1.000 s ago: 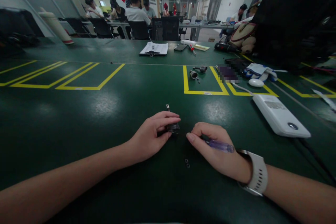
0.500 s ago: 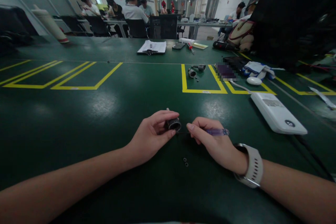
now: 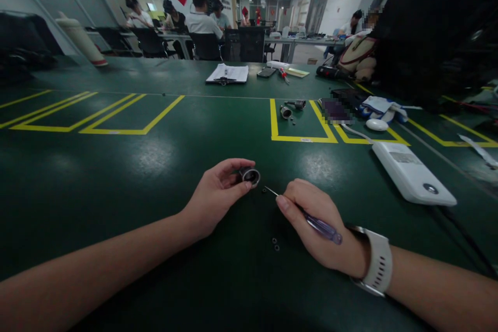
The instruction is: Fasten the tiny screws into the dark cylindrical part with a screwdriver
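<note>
Between the thumb and fingers of my left hand (image 3: 218, 194) is a dark metal cup-shaped part (image 3: 251, 177), its round opening tilted toward me. My right hand (image 3: 311, 218) is closed around a screwdriver (image 3: 322, 228) with a translucent purple handle; its thin shaft points left, toward the metal part but apart from it. Just under the screwdriver's tip, a small dark ring (image 3: 264, 191) lies on the table. Two more small rings (image 3: 275, 244) lie nearer to me, below and between my hands.
Similar metal parts (image 3: 286, 112) and tiny pieces lie inside a yellow-taped box on the green table (image 3: 116, 181). A white power bank (image 3: 414, 174) with a cable is at right. Farther back are a clipboard (image 3: 227, 73), a phone (image 3: 266, 72) and a red screwdriver (image 3: 284, 75). People sit beyond.
My left hand has shifted slightly left with the metal part. The screwdriver has tilted, its handle lower and its tip raised, and a small ring now shows on the table under the tip.
</note>
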A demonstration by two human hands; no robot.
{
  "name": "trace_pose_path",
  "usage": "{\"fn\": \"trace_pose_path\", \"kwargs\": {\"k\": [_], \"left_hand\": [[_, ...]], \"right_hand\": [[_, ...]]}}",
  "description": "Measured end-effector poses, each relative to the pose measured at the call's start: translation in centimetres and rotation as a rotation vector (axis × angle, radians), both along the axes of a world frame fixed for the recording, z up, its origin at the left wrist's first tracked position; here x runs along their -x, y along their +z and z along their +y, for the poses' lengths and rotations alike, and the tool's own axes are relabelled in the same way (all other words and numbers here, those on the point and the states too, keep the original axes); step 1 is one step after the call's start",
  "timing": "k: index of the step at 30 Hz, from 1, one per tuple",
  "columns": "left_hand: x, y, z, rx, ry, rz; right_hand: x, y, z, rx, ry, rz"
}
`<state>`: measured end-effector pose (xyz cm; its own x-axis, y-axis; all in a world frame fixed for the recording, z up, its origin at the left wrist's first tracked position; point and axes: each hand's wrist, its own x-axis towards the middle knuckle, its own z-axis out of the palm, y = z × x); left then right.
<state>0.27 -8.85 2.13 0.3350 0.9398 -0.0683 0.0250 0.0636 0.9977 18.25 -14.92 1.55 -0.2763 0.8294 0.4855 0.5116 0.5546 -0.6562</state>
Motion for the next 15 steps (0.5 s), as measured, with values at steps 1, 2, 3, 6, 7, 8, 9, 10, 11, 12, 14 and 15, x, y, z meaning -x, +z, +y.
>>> {"fn": "trace_pose_path", "kwargs": {"k": [1, 2, 3, 6, 7, 8, 9, 10, 11, 12, 14, 15], "left_hand": [[0.0, 0.1, 0.0, -0.003, 0.007, 0.006], [0.0, 0.1, 0.0, -0.008, 0.012, 0.014], [0.0, 0.2, 0.0, -0.011, 0.011, 0.023], [0.0, 0.3, 0.0, -0.016, -0.004, 0.041], [0.0, 0.3, 0.0, -0.018, -0.009, 0.045], [0.1, 0.3, 0.0, -0.019, -0.010, 0.052], [0.1, 0.2, 0.1, -0.022, -0.006, 0.061], [0.2, 0.2, 0.1, -0.023, 0.000, 0.070], [0.2, 0.1, 0.1, -0.023, 0.004, 0.077], [0.2, 0.1, 0.1, -0.021, 0.007, 0.081], [0.2, 0.1, 0.2, -0.022, 0.005, 0.076], [0.2, 0.0, 0.2, -0.024, 0.002, 0.071]], "right_hand": [[0.0, 0.1, -0.1, -0.028, 0.020, -0.004], [-0.1, 0.1, -0.2, -0.050, 0.044, -0.006], [-0.1, 0.1, -0.3, -0.063, 0.068, -0.008], [-0.1, 0.1, -0.3, -0.025, 0.065, 0.028], [-0.1, 0.0, -0.1, 0.027, 0.027, 0.061], [-0.1, 0.0, 0.1, 0.097, -0.021, 0.102], [-0.2, -0.1, 0.3, 0.176, -0.071, 0.148], [-0.3, -0.2, 0.6, 0.254, -0.113, 0.193], [-0.4, -0.2, 0.9, 0.321, -0.141, 0.233], [-0.5, -0.3, 1.1, 0.371, -0.157, 0.264], [-0.6, -0.3, 1.4, 0.422, -0.165, 0.297], [-0.6, -0.3, 1.5, 0.432, -0.161, 0.303]]}}
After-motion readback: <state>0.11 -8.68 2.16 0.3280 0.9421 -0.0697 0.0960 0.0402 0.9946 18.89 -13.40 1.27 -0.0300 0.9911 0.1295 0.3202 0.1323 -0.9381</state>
